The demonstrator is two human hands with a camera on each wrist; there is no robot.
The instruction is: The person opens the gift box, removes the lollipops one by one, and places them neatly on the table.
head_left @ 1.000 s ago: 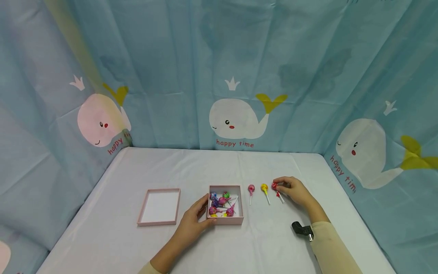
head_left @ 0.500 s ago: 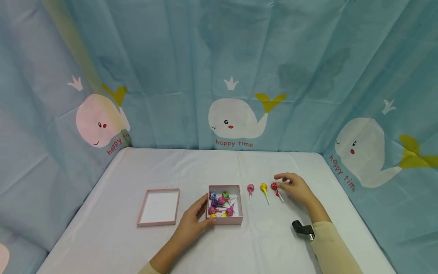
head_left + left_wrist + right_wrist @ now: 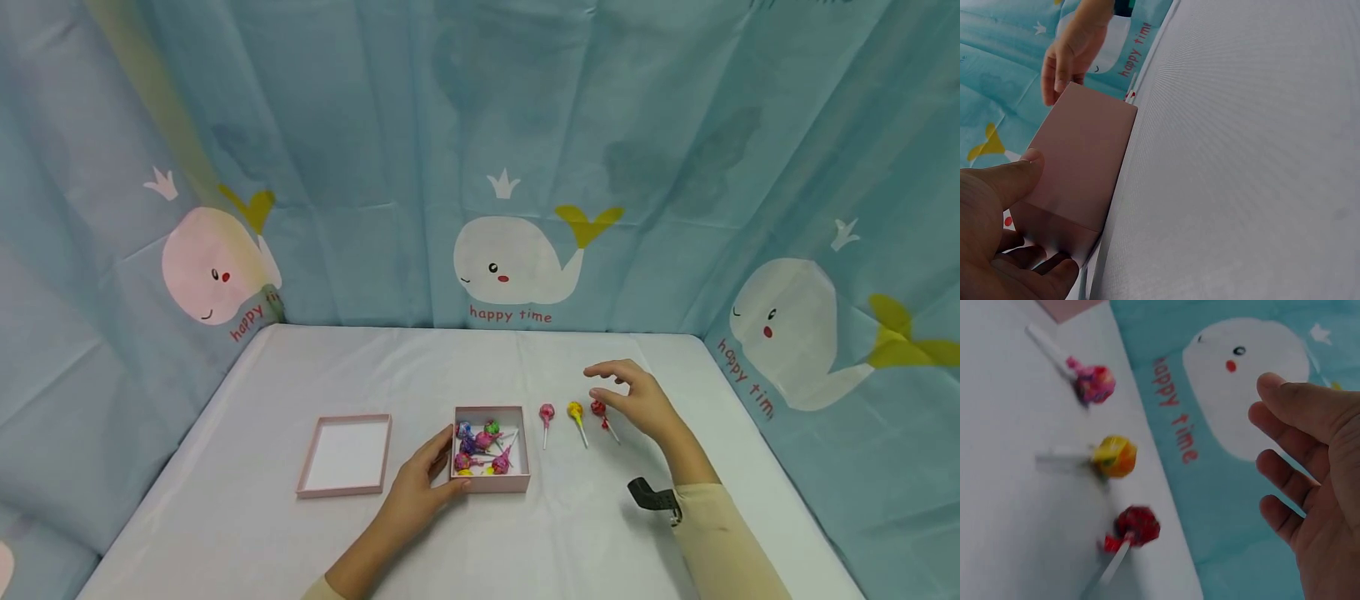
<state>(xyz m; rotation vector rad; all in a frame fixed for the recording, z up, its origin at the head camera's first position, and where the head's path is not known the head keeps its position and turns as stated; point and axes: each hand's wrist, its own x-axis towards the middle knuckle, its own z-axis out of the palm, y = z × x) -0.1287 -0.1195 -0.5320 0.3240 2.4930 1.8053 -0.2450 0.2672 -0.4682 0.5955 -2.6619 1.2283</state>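
A small pink box [image 3: 491, 482] [image 3: 1079, 159] on the table holds several wrapped lollipops [image 3: 480, 440]. My left hand [image 3: 422, 483] [image 3: 997, 250] grips its left front corner, thumb on the side wall. To the box's right lie three lollipops in a row: pink [image 3: 546, 413] [image 3: 1094, 384], yellow [image 3: 575, 411] [image 3: 1114, 456] and red [image 3: 598, 409] [image 3: 1136, 526]. My right hand [image 3: 633, 398] [image 3: 1310, 487] hovers just above and right of the red one, fingers loosely spread, holding nothing.
The box's pink lid [image 3: 347, 455] lies upturned to the left of the box. A white cloth covers the table [image 3: 375, 367]. Blue whale-print curtains [image 3: 517, 167] close in the back and both sides.
My right hand has let go of the red lollipop, which now lies on the table, and has lifted up and slightly back. The left hand stays on the box.
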